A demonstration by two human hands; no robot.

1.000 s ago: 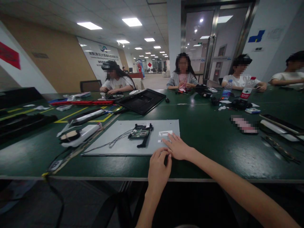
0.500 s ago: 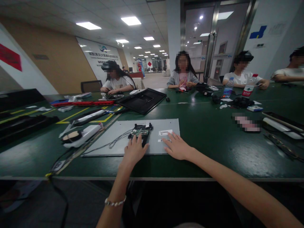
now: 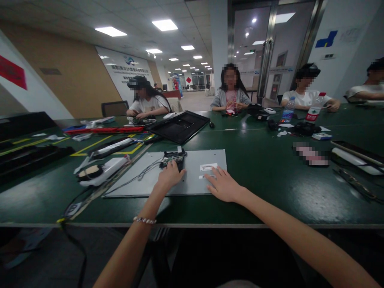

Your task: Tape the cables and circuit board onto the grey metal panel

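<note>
Green worktop (image 3: 258, 172), grey panel (image 3: 193, 186) lying flat, left hand (image 3: 169, 176) at circuit board (image 3: 168, 157) on panel, right hand (image 3: 225, 186) beside white label (image 3: 207, 167), both hands' fingers (image 3: 220, 175) spread

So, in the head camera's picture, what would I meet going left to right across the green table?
White object with a dark round piece, left hand at the circuit board, right hand, blue-labelled bottle, red-capped bottle.
</note>
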